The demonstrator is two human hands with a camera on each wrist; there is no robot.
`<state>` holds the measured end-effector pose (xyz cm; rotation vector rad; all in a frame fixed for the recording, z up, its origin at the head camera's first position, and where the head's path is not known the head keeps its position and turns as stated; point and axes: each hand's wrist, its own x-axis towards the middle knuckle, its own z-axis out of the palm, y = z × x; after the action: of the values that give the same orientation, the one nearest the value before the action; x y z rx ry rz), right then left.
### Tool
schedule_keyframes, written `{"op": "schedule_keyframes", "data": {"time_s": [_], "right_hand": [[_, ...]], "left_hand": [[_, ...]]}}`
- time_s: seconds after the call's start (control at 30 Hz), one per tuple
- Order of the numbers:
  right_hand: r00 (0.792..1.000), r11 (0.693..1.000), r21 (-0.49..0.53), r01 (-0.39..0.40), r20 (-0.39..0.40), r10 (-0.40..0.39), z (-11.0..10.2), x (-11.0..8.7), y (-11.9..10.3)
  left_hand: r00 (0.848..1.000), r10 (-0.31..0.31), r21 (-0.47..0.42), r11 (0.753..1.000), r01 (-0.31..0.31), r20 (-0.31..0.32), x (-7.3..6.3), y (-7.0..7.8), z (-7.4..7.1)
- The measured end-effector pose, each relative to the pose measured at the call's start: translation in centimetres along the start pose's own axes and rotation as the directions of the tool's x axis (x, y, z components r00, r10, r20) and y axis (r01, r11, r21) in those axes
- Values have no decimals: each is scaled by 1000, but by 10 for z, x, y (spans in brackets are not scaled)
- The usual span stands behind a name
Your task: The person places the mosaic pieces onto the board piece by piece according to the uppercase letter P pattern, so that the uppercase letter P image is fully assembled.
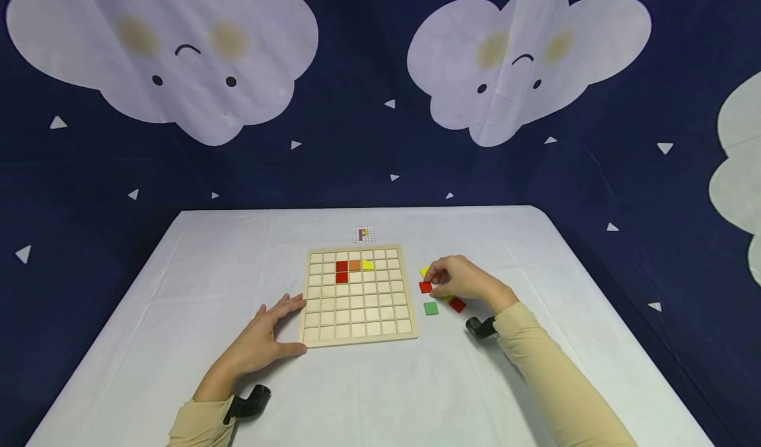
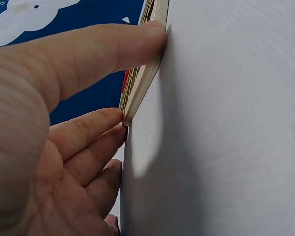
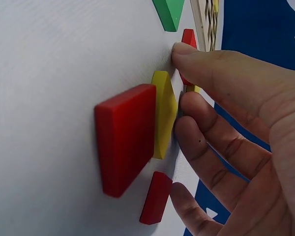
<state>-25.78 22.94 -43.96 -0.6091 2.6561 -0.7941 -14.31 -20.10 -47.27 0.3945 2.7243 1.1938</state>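
My left hand [image 1: 261, 341] steadies the wooden grid board [image 1: 362, 343], its thumb at the near left corner and straight fingers along the left side. On the board sit two red squares [image 1: 341, 267], an orange square [image 1: 355, 265] and a yellow piece [image 1: 368, 265]. To the right, my right hand [image 1: 460, 278] reaches down over loose tiles. Its thumb and bent fingers stand apart around a flat red tile [image 1: 425, 287], thumb tip right at it. Beneath the palm lie a yellow tile [image 3: 163, 115], a thick-looking red tile [image 3: 125, 140] and another red one [image 3: 156, 198].
A green square [image 1: 431, 308] lies between board and right hand. Another yellow tile [image 1: 424, 271] shows beyond the fingers. Behind the board lies a small printed pattern card [image 1: 364, 235]. A white cloth covers the table [image 1: 267, 249], and a dark blue cloud-patterned curtain [image 1: 357, 137] hangs behind.
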Motion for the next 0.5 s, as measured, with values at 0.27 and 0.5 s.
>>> {"op": "schedule_keyframes", "data": {"time_s": [0.27, 0.5], "right_hand": [[1000, 1000, 5, -6, -7, 6, 1, 0, -1], [1000, 1000, -13, -4, -9, 4, 2, 1, 0]], "left_hand": [[1000, 1, 1, 1000, -1, 9, 0, 0, -1], [1000, -1, 1, 1000, 1, 20, 1, 0, -1]]}}
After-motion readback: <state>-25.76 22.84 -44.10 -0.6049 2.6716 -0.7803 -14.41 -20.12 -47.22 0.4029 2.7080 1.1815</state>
